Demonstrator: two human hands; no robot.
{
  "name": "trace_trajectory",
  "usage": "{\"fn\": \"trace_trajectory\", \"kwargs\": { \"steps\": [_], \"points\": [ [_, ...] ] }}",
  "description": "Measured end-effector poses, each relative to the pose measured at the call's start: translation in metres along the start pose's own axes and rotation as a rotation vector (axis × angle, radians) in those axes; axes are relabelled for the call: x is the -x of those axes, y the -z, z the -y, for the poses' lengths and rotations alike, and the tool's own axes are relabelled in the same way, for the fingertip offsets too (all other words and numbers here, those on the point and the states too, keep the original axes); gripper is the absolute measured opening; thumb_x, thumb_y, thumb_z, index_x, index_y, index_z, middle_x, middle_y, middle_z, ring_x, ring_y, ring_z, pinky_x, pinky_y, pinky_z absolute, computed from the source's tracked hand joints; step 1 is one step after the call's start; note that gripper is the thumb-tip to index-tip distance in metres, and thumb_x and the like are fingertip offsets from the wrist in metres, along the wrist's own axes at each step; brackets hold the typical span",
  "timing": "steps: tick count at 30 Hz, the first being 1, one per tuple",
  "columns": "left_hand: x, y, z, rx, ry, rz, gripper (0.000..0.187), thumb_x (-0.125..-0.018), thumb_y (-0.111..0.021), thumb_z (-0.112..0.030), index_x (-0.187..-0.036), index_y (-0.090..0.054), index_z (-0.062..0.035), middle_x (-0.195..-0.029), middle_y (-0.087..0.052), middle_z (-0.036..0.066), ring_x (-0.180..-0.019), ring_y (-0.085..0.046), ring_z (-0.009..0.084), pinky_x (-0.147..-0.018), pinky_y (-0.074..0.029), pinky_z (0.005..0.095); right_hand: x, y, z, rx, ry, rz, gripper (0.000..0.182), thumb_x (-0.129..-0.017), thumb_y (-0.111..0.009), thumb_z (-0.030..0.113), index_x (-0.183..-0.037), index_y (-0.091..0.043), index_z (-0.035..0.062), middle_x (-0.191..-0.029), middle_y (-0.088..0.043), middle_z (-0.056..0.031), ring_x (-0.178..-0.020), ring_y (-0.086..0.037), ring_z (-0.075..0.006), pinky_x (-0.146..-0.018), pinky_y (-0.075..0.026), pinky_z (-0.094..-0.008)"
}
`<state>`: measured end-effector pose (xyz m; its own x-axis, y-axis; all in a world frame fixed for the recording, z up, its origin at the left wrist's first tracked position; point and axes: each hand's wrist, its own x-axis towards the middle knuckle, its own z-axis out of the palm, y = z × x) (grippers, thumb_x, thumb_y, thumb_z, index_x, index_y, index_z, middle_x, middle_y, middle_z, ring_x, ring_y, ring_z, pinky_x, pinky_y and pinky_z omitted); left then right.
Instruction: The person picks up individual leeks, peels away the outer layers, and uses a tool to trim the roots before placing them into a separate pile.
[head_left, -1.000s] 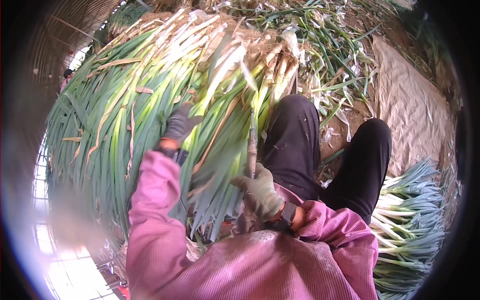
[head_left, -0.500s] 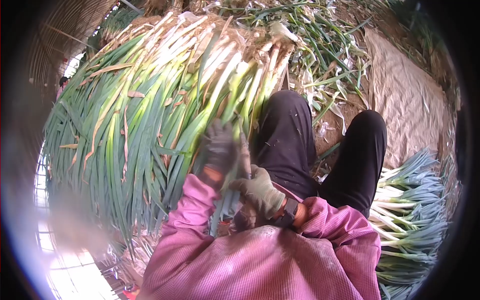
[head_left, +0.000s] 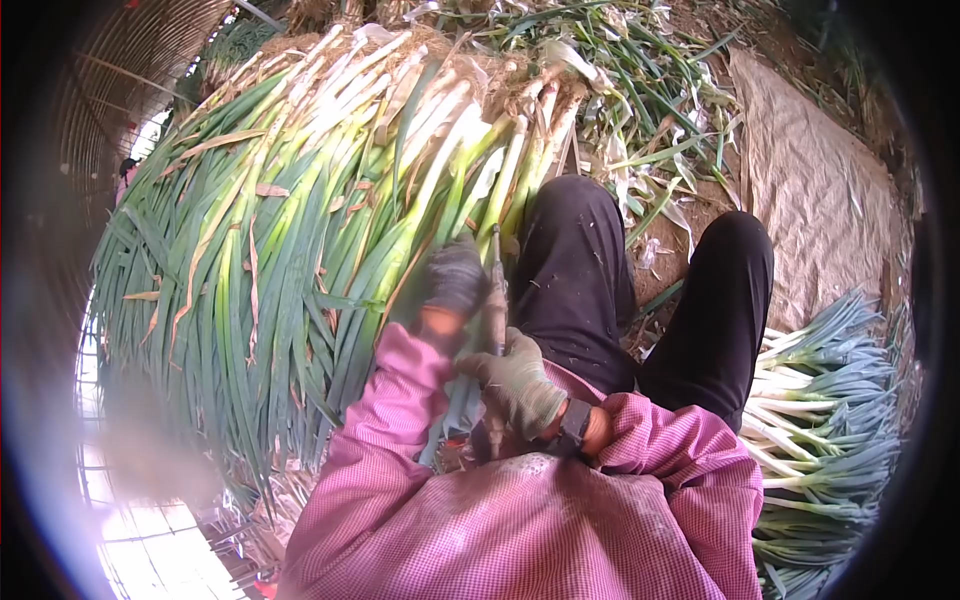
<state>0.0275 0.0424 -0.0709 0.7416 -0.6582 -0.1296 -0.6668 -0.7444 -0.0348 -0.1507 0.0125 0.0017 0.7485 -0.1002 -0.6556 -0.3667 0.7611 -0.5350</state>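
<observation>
My left hand (head_left: 455,275), in a dark glove, is at the near right side of a big heap of long green onions (head_left: 290,240). Its fingers look curled round green onion stalks (head_left: 478,200), though blur and the back of the hand hide the grip. Lower and to the right, my right hand (head_left: 522,385), in a grey-green glove, is closed round a slim brownish wand-like tool (head_left: 496,310). The tool's thin tip points away from me, close to the stalks and beside my left hand. Its exact kind does not show.
My knees (head_left: 575,250) in dark trousers rise right of the heap. Stripped leaves and peelings (head_left: 650,110) litter the ground beyond. A tan sheet (head_left: 815,190) lies at the right, with cleaned green onions (head_left: 825,430) stacked below it. A distant person (head_left: 126,180) shows at the left.
My left hand has moved a little right and away from me, nearer the tool, and its fingers look more curled. The tool stands slightly more upright in my right hand, which has barely moved.
</observation>
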Motion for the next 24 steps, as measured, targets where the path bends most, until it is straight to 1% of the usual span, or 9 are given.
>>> {"fn": "trace_trajectory", "kwargs": {
  "steps": [2,5,6,7,9,15,19,22,24],
  "points": [
    [-0.004,0.020,-0.010,0.094,0.196,0.161,0.041,-0.075,-0.075,-0.025,-0.106,-0.058,-0.0048,-0.101,-0.066,0.023,-0.095,-0.066,0.0379,-0.080,-0.053,0.0427,0.001,0.000,-0.003,0.050,0.048,-0.014,0.034,-0.079,-0.074,0.008,-0.104,-0.052,-0.0027,-0.085,-0.062,-0.0106,-0.074,-0.063,-0.0211,-0.066,-0.052,-0.0340],
    [-0.029,-0.015,0.025,0.034,0.016,-0.033,0.034,-0.075,-0.075,-0.026,-0.101,-0.061,-0.0092,-0.097,-0.066,0.022,-0.089,-0.067,0.0381,-0.075,-0.054,0.0433,-0.007,0.001,-0.019,0.260,0.159,-0.029,0.036,-0.078,-0.075,0.011,-0.103,-0.053,-0.0029,-0.085,-0.062,-0.0110,-0.074,-0.062,-0.0209,-0.066,-0.052,-0.0340],
    [-0.029,0.008,0.023,0.155,-0.148,-0.346,0.030,-0.074,-0.075,-0.027,-0.096,-0.062,-0.0099,-0.092,-0.066,0.022,-0.085,-0.067,0.0376,-0.070,-0.054,0.0434,-0.007,0.000,-0.024,0.357,0.185,-0.036,0.037,-0.078,-0.076,0.012,-0.103,-0.053,-0.0031,-0.085,-0.062,-0.0113,-0.074,-0.062,-0.0208,-0.066,-0.051,-0.0340],
    [-0.028,0.029,0.018,0.225,-0.010,-0.232,0.029,-0.075,-0.074,-0.029,-0.093,-0.062,-0.0105,-0.088,-0.067,0.021,-0.081,-0.067,0.0364,-0.068,-0.054,0.0436,-0.005,-0.002,-0.025,0.281,0.184,-0.024,0.038,-0.078,-0.076,0.012,-0.103,-0.053,-0.0032,-0.086,-0.062,-0.0117,-0.075,-0.062,-0.0210,-0.067,-0.051,-0.0339],
    [-0.043,0.048,0.020,0.056,0.002,-0.135,0.034,-0.074,-0.074,-0.033,-0.094,-0.062,-0.0092,-0.089,-0.066,0.021,-0.081,-0.067,0.0352,-0.068,-0.054,0.0434,-0.001,-0.007,-0.019,0.147,0.191,0.003,0.039,-0.077,-0.077,0.014,-0.103,-0.054,-0.0034,-0.088,-0.063,-0.0125,-0.076,-0.063,-0.0212,-0.068,-0.051,-0.0338],
    [-0.016,0.046,0.014,0.122,-0.029,-0.154,0.042,-0.076,-0.072,-0.041,-0.098,-0.062,-0.0066,-0.090,-0.066,0.021,-0.080,-0.066,0.0374,-0.070,-0.053,0.0448,-0.007,-0.003,-0.027,0.183,0.247,-0.032,0.038,-0.077,-0.077,0.013,-0.104,-0.055,-0.0027,-0.088,-0.064,-0.0136,-0.079,-0.063,-0.0206,-0.072,-0.051,-0.0333],
    [0.045,0.045,0.019,0.274,-0.171,-0.279,0.039,-0.078,-0.071,-0.031,-0.107,-0.062,-0.0059,-0.087,-0.066,0.020,-0.082,-0.064,0.0408,-0.073,-0.052,0.0461,-0.017,0.002,-0.006,0.111,0.258,-0.065,0.037,-0.076,-0.077,0.012,-0.103,-0.056,-0.0027,-0.089,-0.064,-0.0119,-0.078,-0.061,-0.0188,-0.072,-0.050,-0.0326],
    [0.076,0.059,0.015,0.145,-0.075,-0.028,0.036,-0.079,-0.070,-0.029,-0.105,-0.062,-0.0062,-0.084,-0.066,0.018,-0.080,-0.064,0.0393,-0.070,-0.052,0.0453,-0.051,0.012,-0.006,0.055,0.233,-0.065,0.038,-0.076,-0.076,0.010,-0.107,-0.057,-0.0032,-0.090,-0.065,-0.0116,-0.079,-0.061,-0.0190,-0.073,-0.050,-0.0325],
    [0.095,0.035,0.027,0.024,-0.112,-0.114,0.034,-0.079,-0.070,-0.030,-0.102,-0.062,-0.0068,-0.081,-0.066,0.017,-0.077,-0.065,0.0364,-0.067,-0.052,0.0447,-0.062,0.017,-0.005,0.051,0.267,-0.069,0.038,-0.077,-0.076,0.011,-0.107,-0.057,-0.0031,-0.092,-0.065,-0.0120,-0.080,-0.062,-0.0198,-0.074,-0.050,-0.0325]
  ]
}}
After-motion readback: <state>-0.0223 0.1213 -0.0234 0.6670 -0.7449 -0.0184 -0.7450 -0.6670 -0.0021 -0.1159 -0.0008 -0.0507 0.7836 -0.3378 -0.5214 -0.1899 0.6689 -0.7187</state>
